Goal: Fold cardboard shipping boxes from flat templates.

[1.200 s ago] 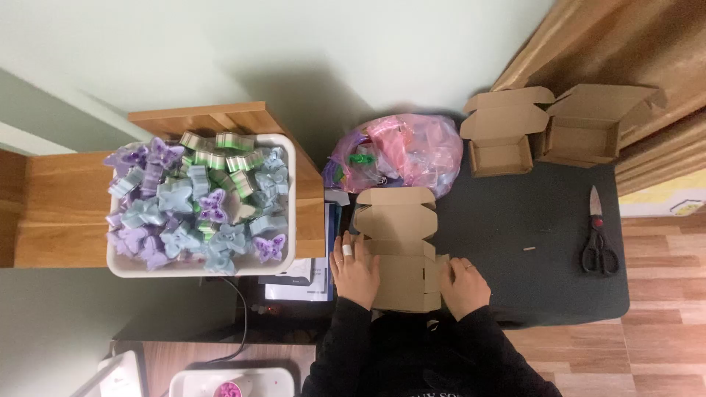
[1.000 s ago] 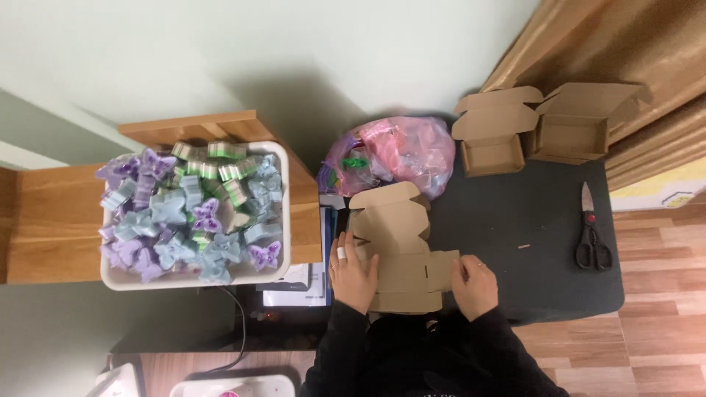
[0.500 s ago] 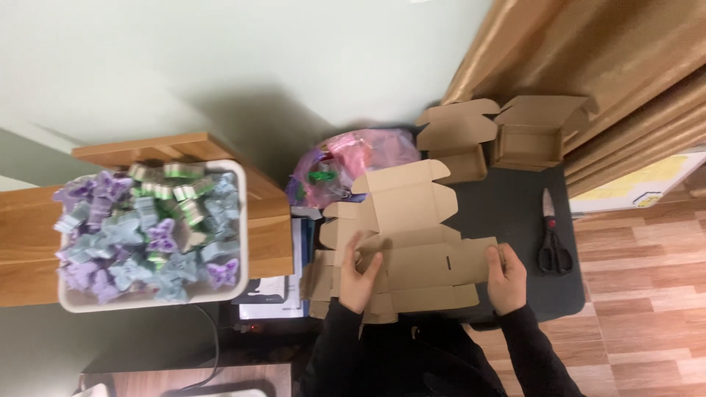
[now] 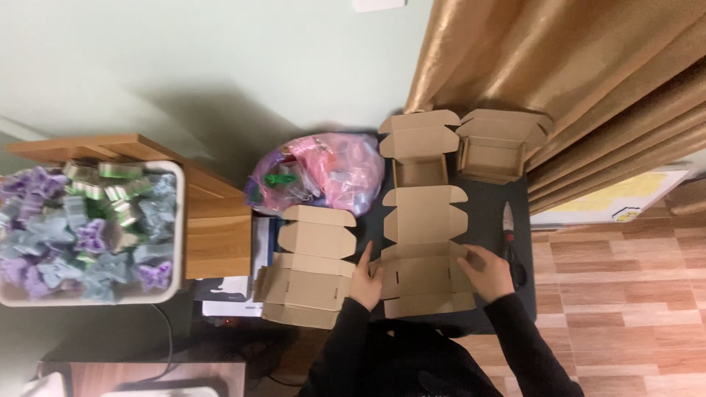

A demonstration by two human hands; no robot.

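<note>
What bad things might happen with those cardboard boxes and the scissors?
The scissors lie right beside the right hand, so that hand might bump or brush the blades while it works on the flat box. The other flat box hangs over the left edge of the dark table, close to the left hand, so a nudge might tip it off. The plastic bag bulges beside both boxes, and things may get crowded.

A dark table (image 4: 485, 213) at frame centre carries unfolded cardboard blanks (image 4: 425, 250), two folded boxes (image 4: 494, 147) toward the upper right, a pink bag (image 4: 323, 170) and scissors (image 4: 513, 246).
</note>
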